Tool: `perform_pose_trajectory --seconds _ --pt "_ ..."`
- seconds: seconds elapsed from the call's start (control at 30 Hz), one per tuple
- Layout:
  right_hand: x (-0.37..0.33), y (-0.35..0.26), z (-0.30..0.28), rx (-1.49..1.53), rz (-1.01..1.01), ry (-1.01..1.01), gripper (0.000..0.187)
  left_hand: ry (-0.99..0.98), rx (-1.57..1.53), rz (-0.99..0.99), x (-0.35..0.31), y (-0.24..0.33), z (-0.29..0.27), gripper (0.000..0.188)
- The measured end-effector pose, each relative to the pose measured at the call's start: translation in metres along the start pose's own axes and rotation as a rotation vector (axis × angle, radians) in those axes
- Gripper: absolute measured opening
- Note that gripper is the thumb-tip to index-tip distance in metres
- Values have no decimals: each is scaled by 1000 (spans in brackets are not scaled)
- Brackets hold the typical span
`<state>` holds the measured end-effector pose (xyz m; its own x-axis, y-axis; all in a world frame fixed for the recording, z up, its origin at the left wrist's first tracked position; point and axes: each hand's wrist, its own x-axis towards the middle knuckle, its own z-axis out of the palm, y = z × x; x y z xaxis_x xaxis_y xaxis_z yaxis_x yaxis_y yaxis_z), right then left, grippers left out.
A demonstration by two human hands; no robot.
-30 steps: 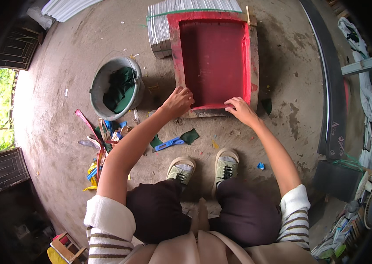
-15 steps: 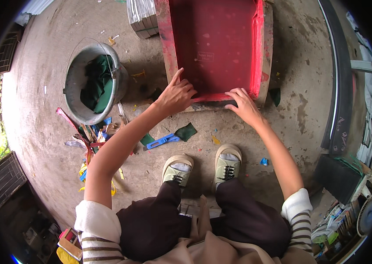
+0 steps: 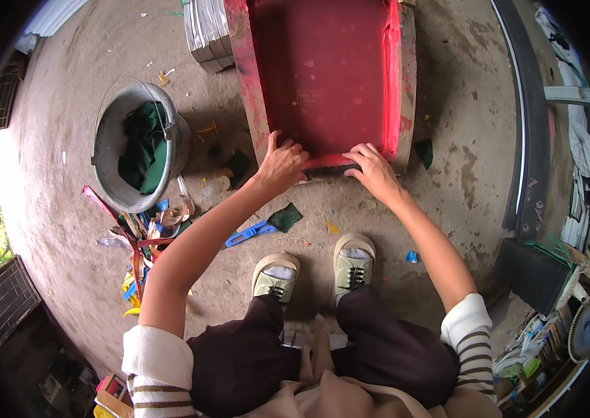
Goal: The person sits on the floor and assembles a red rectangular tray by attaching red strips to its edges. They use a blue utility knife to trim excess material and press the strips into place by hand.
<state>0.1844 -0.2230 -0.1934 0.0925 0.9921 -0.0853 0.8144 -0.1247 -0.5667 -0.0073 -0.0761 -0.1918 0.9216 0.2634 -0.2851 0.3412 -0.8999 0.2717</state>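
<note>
A screen printing frame (image 3: pixel 401 129) with wooden sides and a dark red mesh sits in front of me, bright red along its inner edges. My left hand (image 3: pixel 282 164) is at its near left corner, fingers curled over the rim. On the near side, right of the middle, my right hand (image 3: pixel 373 169) holds the rim with its fingers bent over the top and its thumb toward me. The underside of the frame is hidden, as are parts of the fingertips.
Left of the frame stands a grey bucket (image 3: pixel 104 164) with dark green cloth (image 3: pixel 145 150) inside. Scraps (image 3: pixel 145 240) lie below it, near a blue cutter (image 3: pixel 249 233) and a green cloth piece (image 3: pixel 285 217). Wrapped stacked blocks (image 3: pixel 208 35) touch the frame's far left. A fan (image 3: pixel 587 327) stands right.
My left index finger, stretched out before, has bent down onto the frame's corner. The right hand keeps its hold on the near rim. The whole view has shifted slightly.
</note>
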Motion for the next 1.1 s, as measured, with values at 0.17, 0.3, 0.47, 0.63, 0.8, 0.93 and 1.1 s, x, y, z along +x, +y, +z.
perform_pose_trajectory --seconds 0.17,0.3,0.47,0.63,0.8,0.93,1.1 --pt "1 -2 1 8 16 -18 38 -69 -18 -28 9 -2 -1 44" --pt "0 -3 0 12 22 -16 39 -3 -8 2 6 0 -4 45" --pt "-2 -7 -2 5 19 2 40 158 56 25 -6 15 4 50" --pt "-2 -8 -1 25 19 -1 40 63 -20 -29 2 12 4 55" --pt "-3 -7 0 21 10 8 39 7 33 -44 6 14 2 55" --pt "-1 -1 -2 44 6 -30 37 102 62 -20 0 19 -5 47" --pt "48 32 -70 -46 20 538 26 382 -378 -97 58 5 -65 36"
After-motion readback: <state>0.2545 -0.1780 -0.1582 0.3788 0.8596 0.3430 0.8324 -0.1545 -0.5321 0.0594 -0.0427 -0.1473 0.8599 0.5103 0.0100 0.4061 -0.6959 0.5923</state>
